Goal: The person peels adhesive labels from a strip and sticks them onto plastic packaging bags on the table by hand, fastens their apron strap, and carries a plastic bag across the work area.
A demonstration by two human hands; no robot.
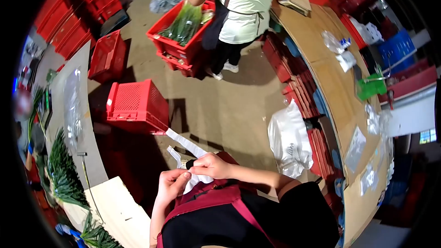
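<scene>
Left hand (172, 184) and right hand (212, 165) meeting, almost fingertip to fingertip, in front of the dark red apron (202, 209). Each hand has its thumb and fingers closed on a white strip (187, 143), a length of which extends forward and leftward from the right hand toward a red crate (138, 101); whether its far end touches the crate cannot be told. To the left of the left hand: a pale board (120, 204) and, farther off, green onions (64, 172). To the right of the right hand: a white bag (289, 140), then a brown worktop (321, 59). Well ahead of both hands: another person (245, 9), beside a crate of leafy greens (183, 25).
</scene>
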